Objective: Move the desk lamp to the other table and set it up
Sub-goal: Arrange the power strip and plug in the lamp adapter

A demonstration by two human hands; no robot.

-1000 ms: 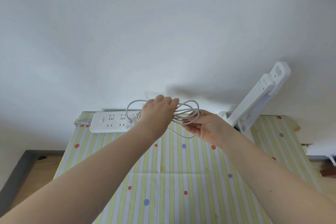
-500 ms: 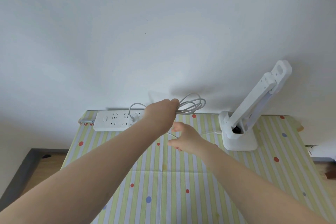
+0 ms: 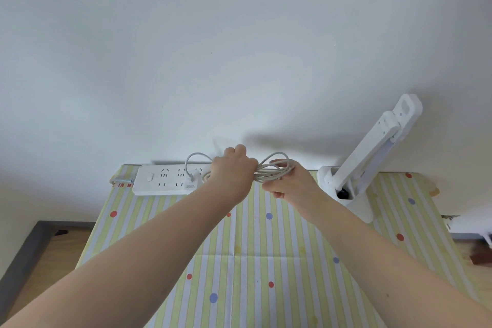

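Together both hands (left (image 3: 234, 170), right (image 3: 290, 184)) grip the coiled cable (image 3: 274, 172) beside the lamp (image 3: 372, 157).

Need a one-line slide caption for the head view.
Both hands, left hand and right hand, hold the coiled lamp cord between the power strip and folded desk lamp.

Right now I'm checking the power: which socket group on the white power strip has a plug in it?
The rightmost upper group on the white power strip, beside the left hand. A white plug sits there; the other groups show bare slots.
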